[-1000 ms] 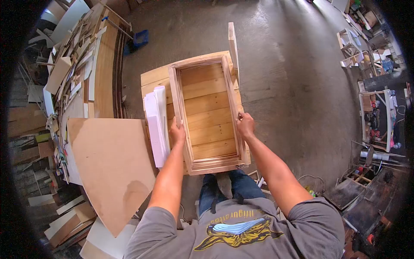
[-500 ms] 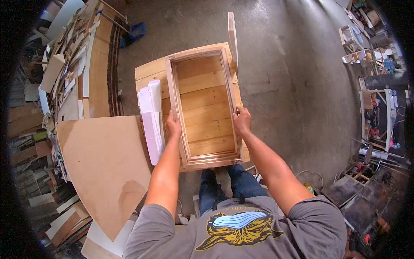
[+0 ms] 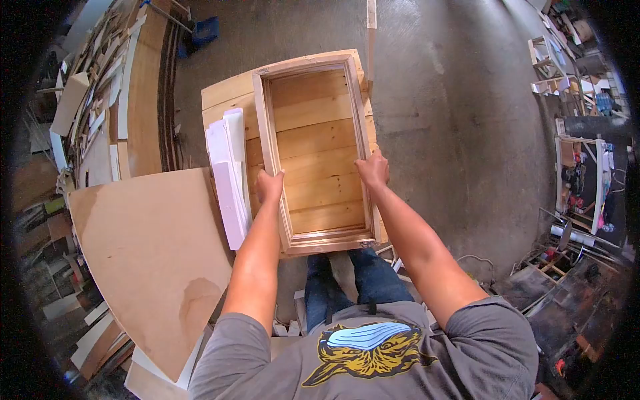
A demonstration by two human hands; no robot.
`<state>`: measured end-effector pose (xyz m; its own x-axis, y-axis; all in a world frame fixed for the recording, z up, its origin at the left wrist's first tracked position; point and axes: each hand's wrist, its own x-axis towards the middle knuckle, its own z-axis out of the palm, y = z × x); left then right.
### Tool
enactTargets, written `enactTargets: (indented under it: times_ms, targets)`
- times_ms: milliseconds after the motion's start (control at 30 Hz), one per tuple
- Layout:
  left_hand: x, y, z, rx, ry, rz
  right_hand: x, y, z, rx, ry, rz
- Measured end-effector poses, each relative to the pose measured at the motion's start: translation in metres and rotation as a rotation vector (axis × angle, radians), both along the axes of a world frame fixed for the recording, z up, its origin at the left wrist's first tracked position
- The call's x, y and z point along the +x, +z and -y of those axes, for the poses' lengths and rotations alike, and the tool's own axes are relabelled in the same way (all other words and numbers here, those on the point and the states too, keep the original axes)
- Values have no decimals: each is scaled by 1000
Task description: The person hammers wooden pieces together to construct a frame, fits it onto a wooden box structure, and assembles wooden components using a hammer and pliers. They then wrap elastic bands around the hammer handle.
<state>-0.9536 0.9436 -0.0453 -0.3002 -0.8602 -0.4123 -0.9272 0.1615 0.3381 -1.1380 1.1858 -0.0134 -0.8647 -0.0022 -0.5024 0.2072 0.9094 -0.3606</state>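
Head view: at your far left lies a heap of offcuts [image 3: 73, 113], mixed brown and white pieces with straight edges, lying at odd angles as if dropped there. Nearer you is a panel [image 3: 150, 247], smooth, thin and tan, with one curved edge narrowing to a point and a darker stain low down. White strips [image 3: 230, 173], long and flat-faced, lie stacked along the left side of the worktop [image 3: 223, 97], beside the frame [image 3: 264, 113], perhaps kept there to be within your reach. Your left hand [image 3: 270, 186] is closed on the frame's left rail, thumb over the top. The frame is a long wooden rectangle with stepped inner edges, set lengthwise away from you over the worktop's yellowish, knotted planks; whether it rests fully on them you cannot tell. Your right hand [image 3: 375, 169] grips the opposite rail, nearly level with the left, likely to share the load and keep the frame square to you. Past the worktop's far right corner, a narrow board [image 3: 371, 47] runs outward above grey, scuffed concrete floor [image 3: 453, 133].
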Motion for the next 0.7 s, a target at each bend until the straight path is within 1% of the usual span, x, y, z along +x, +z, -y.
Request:
enactTargets:
  times_ms: [67,133,167,233,267,367,567,633,700]
  targets:
    - [3,-4,0,30,28,8,-2,-2,8,44,-10,55]
    - [3,-4,1,52,48,-25,-1,-7,13,77,-21,28]
    - [3,-4,0,39,57,14,1,-9,15,94,-29,13]
    - [-9,25,-8,15,71,89,-1,9,18,84,-12,41]
    - [-8,19,-6,10,77,85,-2,16,19,81,-5,53]
    - [-7,4,-5,1,88,79,-3,-4,13,129,39,-22]
    - [-6,6,-7,-24,87,78,-2,-26,10,144,29,-81]
    - [-6,3,-6,-18,111,64,-5,-27,8,152,60,-51]
    - [-7,2,-1,17,72,125,-9,-21,8,120,72,-28]
